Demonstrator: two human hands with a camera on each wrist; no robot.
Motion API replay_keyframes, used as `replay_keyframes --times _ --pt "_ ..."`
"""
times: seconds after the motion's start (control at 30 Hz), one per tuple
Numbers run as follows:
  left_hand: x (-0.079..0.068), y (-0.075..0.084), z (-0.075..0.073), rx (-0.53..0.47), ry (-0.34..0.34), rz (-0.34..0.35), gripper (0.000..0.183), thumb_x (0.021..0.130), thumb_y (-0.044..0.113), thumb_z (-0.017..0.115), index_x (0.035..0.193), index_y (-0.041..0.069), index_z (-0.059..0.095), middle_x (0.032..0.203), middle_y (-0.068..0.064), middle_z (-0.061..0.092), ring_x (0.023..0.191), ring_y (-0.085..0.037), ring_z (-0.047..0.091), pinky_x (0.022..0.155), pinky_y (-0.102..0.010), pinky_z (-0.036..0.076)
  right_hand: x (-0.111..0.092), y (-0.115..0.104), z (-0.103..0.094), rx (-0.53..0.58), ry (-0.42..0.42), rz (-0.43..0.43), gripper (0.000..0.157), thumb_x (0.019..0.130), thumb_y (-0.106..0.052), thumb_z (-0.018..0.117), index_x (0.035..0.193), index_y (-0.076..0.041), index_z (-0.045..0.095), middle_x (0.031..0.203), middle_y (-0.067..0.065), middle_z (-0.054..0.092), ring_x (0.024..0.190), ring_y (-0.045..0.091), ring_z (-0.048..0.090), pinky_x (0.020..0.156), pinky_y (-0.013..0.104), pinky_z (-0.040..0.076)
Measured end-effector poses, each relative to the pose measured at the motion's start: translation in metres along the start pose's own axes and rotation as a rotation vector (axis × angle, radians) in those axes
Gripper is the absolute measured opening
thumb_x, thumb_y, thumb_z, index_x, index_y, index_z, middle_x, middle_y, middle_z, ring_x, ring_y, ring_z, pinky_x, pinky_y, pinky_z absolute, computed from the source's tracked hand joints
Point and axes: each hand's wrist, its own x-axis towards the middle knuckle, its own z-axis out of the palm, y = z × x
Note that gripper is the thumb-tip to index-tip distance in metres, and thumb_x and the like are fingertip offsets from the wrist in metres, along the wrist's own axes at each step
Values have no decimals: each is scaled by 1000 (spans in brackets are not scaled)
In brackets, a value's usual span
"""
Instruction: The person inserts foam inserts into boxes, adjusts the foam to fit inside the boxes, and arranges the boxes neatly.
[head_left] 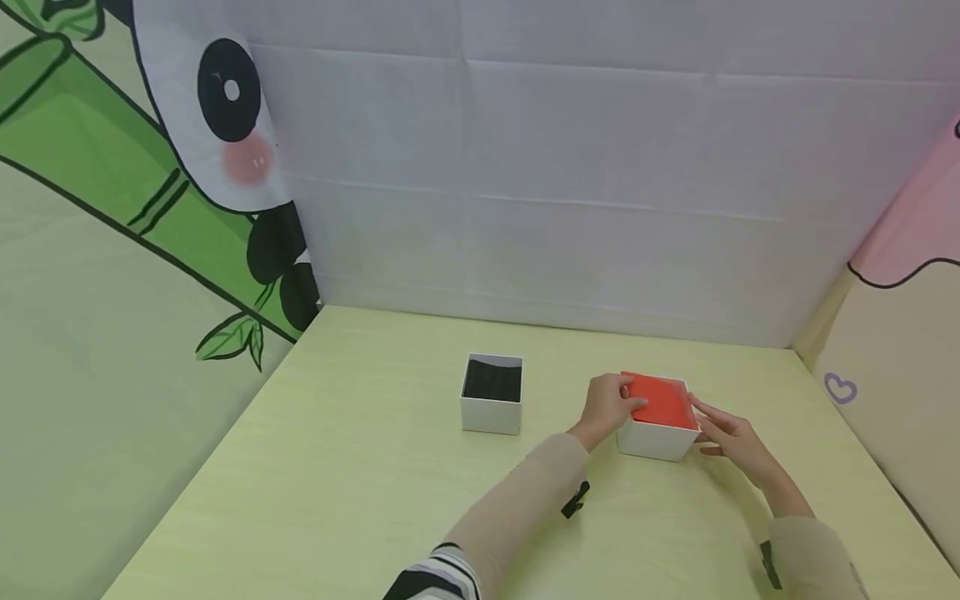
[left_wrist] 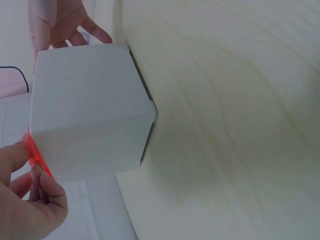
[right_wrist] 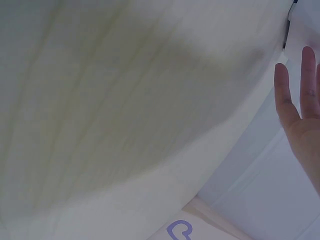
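Toward the right of the table in the head view is a white box [head_left: 654, 442], with a thin red sheet [head_left: 666, 402] spread over most of its top. My left hand [head_left: 606, 406] pinches the sheet's left edge between thumb and fingers; the left wrist view shows a red strip [left_wrist: 38, 156] at those fingertips, along the box's rim. At the opposite side is my right hand [head_left: 738, 443], its fingers extended along the box wall and its fingertips right at the rim. In the right wrist view, the fingers of my right hand [right_wrist: 306, 122] look straight and spread.
A second white box [head_left: 491, 416] stands left of the first, with a black sheet [head_left: 491, 382] inside its open top. Both rest on a pale yellow wood-grain table [head_left: 337, 467]. A white cloth backdrop [head_left: 562, 183] rises behind, and printed panels flank the table.
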Motion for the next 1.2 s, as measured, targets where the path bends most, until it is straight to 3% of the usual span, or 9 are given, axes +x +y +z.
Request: replay_keyframes --times 0.1,0.3,0.4,0.5,0.67,0.8,1.0,1.1,1.2 --pt "0 1 2 5 5 0 30 76 15 71 104 5 66 52 3 41 50 -6 36 48 -15 30 0 -1 0 3 3 2 51 95 -26 43 136 -2 25 125 35 38 82 6 60 73 36 49" --pt "-1 2 4 100 -23 19 25 76 18 72 96 4 68 56 2 39 57 -6 35 50 -15 30 -1 -2 2 -5 10 8 51 95 -26 43 136 -2 23 127 35 36 81 5 59 73 35 49" --pt "-2 1 5 261 -34 56 29 76 25 72 99 7 69 60 2 40 61 -6 35 51 -15 29 -1 -1 2 -7 8 5 51 95 -25 43 137 -2 23 127 36 36 81 5 59 72 35 49" --pt "-3 0 7 452 -40 105 27 78 37 67 85 11 70 66 3 43 68 -6 36 55 -15 28 -1 0 2 -1 8 -3 50 96 -25 42 137 -3 24 126 35 37 81 5 59 72 35 49" --pt "-6 -4 10 657 -34 217 34 85 51 51 85 21 68 92 4 49 90 -8 39 66 -18 32 -1 0 2 -1 23 -16 48 95 -24 43 136 -5 28 122 20 50 81 6 60 72 35 49" --pt "-8 -7 7 737 13 312 38 85 56 45 95 29 70 122 -2 43 113 -15 33 78 -27 35 -1 1 1 -8 22 -32 47 95 -25 43 137 -6 28 122 21 49 81 7 60 71 34 50" --pt "-8 -8 0 877 69 418 45 82 63 40 62 28 59 135 -7 33 123 -21 24 88 -37 33 -1 4 0 -32 29 -25 48 96 -26 42 138 -8 28 125 29 43 82 6 60 72 33 49" --pt "-8 -9 0 893 49 420 46 81 64 41 63 26 59 136 -7 32 124 -21 23 89 -38 33 -1 5 1 -27 26 -23 49 95 -27 42 138 -9 28 128 31 39 82 6 60 72 32 49" --pt "-7 -10 4 877 8 386 46 81 64 41 70 26 63 137 -7 32 125 -21 22 92 -40 32 -1 6 1 -20 25 -28 48 95 -27 43 138 -10 28 127 23 44 82 6 60 72 32 49"
